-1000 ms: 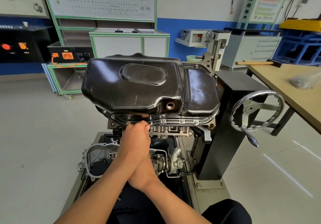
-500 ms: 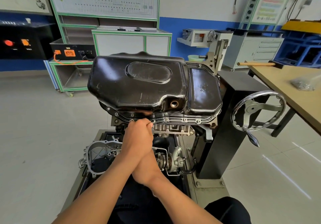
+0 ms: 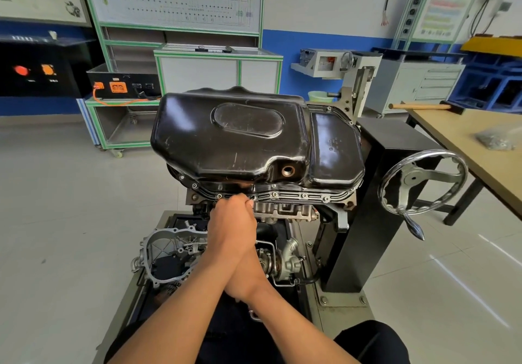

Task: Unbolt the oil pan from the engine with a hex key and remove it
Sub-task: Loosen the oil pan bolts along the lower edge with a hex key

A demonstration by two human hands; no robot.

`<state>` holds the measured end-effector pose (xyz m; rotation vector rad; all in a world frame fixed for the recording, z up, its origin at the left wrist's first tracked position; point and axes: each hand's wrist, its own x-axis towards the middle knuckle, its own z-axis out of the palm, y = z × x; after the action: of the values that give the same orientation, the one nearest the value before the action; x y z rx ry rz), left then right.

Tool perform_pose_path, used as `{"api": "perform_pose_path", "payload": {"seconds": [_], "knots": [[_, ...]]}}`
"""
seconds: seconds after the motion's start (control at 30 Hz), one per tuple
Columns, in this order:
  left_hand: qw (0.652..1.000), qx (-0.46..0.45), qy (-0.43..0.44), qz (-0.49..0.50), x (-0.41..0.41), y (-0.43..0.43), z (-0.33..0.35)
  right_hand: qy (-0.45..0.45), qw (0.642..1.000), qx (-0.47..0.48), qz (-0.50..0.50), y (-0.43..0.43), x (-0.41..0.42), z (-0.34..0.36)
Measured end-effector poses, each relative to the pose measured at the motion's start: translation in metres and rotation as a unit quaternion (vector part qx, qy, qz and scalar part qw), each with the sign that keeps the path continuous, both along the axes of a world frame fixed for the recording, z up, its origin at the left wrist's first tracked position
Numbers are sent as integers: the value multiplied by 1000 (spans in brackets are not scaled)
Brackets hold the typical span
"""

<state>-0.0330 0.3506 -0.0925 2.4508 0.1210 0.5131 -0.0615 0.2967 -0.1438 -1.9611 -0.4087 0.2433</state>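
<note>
Now, glossy black steel oil pan (image 3: 234,143) sits atop upturned grey engine (image 3: 282,208), silver flange bolts (image 3: 304,195) along front edge. L hand (image 3: 231,219) curled at flange, pinching thin dark hex key (image 3: 250,200). R hand (image 3: 248,265) under L wrist, grip can't tell.

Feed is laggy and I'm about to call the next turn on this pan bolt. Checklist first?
1. Grip: left hand curled round the hex key at the flange, ok.
2. Key seated in the bolt head: cannot tell, fingers cover it.
3. Bracing by the right hand: cannot tell, tucked under the left wrist.
4. Seating: oil pan sits on the engine, ok.
5. Pan free to lift: not ok, flange bolts sit along the near edge.
</note>
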Motion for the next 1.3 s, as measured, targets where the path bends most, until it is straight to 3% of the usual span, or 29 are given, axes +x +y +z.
{"api": "perform_pose_path", "payload": {"seconds": [0.13, 0.3, 0.57, 0.73, 0.87, 1.07, 1.3], "knots": [[1000, 5, 0, 10, 1, -1, -1, -6, 1000, 11, -6, 0, -1, -3], [1000, -10, 7, 20, 0, -6, 0, -84, 995, -57, 1, -7, -4, -10], [995, -71, 36, 55, 0, -13, 0, -102, 992, -78, -13, -14, 1, -17], [989, -140, 34, 42, 1, -14, -1, -109, 991, -74, -19, -28, 3, -20], [963, -260, 60, 43, 5, -18, -7, -135, 985, -107, -22, -49, 2, -18], [930, -360, 65, 50, 8, -29, -10, -245, 937, -246, 31, -84, 6, -5], [884, -449, 126, 23, 14, -29, -1, -287, 881, -376, 18, -122, 14, 17]]}}
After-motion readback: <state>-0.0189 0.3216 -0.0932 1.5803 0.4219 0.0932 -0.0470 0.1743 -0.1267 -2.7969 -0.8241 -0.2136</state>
